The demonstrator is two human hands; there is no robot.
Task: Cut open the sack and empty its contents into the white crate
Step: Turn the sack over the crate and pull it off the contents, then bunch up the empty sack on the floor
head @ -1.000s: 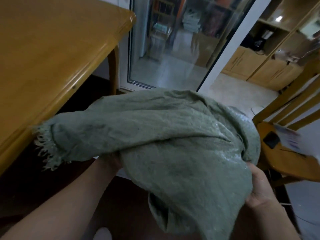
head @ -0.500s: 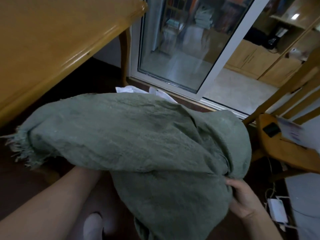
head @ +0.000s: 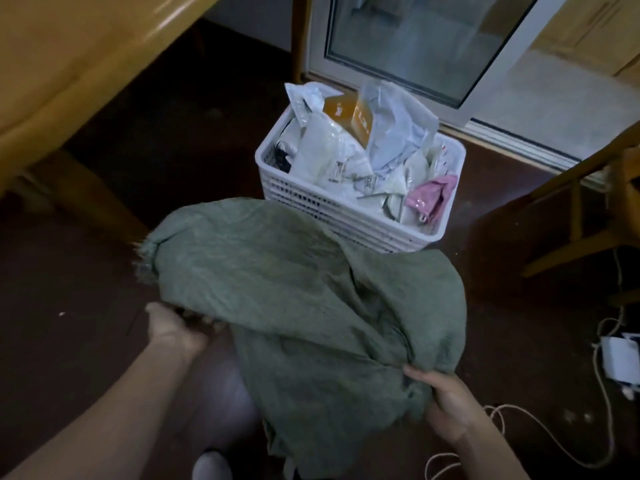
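Sack (head: pixel 311 306): coarse woven green cloth, matt, frayed at one corner. Crate (head: pixel 346 216): white perforated plastic, smooth. Packets (head: pixel 329 150) inside: glossy plastic film, crinkled. Desk (head: pixel 86 64): varnished wood, glossy. Floor (head: pixel 173 150): dark, dull.

Bare forearms, no sleeves visible; white sock (head: pixel 211 465) on foot.

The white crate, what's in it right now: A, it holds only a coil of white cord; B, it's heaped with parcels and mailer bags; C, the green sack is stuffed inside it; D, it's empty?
B: the white crate is piled above its rim with parcels and mailer bags, while the limp green sack is held in front of it.
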